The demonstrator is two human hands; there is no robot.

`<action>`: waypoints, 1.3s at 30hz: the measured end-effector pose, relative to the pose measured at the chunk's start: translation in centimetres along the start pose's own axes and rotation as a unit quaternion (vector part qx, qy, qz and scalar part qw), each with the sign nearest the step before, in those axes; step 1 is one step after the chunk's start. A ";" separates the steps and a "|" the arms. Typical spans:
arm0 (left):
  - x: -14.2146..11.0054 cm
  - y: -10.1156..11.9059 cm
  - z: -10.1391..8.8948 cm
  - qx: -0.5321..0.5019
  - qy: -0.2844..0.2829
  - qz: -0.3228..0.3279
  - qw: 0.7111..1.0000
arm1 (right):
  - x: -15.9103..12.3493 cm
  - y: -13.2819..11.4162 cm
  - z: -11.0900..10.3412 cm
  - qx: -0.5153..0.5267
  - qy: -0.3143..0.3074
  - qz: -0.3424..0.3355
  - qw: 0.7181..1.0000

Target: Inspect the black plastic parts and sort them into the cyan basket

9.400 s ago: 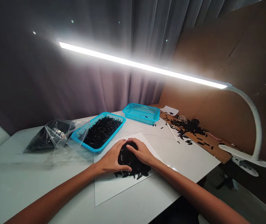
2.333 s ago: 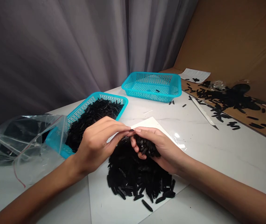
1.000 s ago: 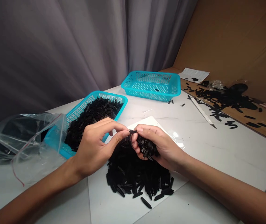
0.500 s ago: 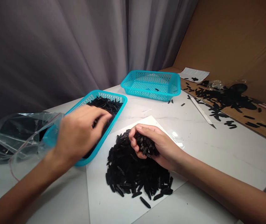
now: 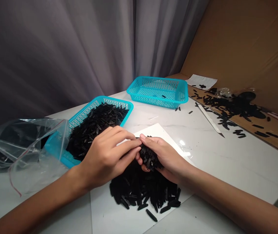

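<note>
My right hand (image 5: 164, 156) is closed round a thick bunch of thin black strips (image 5: 149, 157), their ends facing me. My left hand (image 5: 112, 151) meets it, fingertips pressed together at the bunch beside my right thumb; whatever they pinch is hidden. Below both hands a pile of elongated black pieces (image 5: 141, 195) lies on a white board (image 5: 100, 214). Left of the pile stands a blue perforated basket (image 5: 130, 109), heaped with more black strips (image 5: 92, 126) and partly covered by my left hand.
A clear plastic bag (image 5: 26, 146) with dark contents lies at the left. Behind is a second blue basket (image 5: 156, 100) holding a small black piece. To the right, a white pointed tool (image 5: 209, 118) lies near scattered black pieces (image 5: 227, 104) and a paper sheet (image 5: 201, 81).
My left hand has moved right, from above the filled basket to the bunch in my right hand. My right hand keeps its hold in about the same place.
</note>
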State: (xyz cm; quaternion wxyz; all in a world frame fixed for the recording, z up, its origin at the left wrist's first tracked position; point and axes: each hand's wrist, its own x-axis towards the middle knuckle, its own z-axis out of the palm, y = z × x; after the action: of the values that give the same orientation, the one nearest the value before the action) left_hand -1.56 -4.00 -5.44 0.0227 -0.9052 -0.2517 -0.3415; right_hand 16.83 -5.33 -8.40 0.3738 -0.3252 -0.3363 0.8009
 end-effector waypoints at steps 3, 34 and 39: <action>0.2 -0.1 -0.4 -0.006 0.023 -0.030 0.999 | 0.0 0.0 0.0 -0.005 0.009 -0.006 1.000; -0.2 -1.2 -0.4 0.035 0.055 0.026 0.998 | -0.4 -0.6 -0.4 -0.084 -0.012 -0.111 0.990; 0.4 -0.2 -0.6 -0.081 0.008 -0.123 0.989 | -0.4 -0.6 -0.4 -0.082 -0.016 -0.087 0.993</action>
State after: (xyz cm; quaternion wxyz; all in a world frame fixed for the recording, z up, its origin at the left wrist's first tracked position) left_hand -1.77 -3.75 -4.81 -0.0911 -0.8636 -0.3322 -0.3681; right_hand 17.58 -5.25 -7.99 0.4088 -0.3116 -0.4332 0.7404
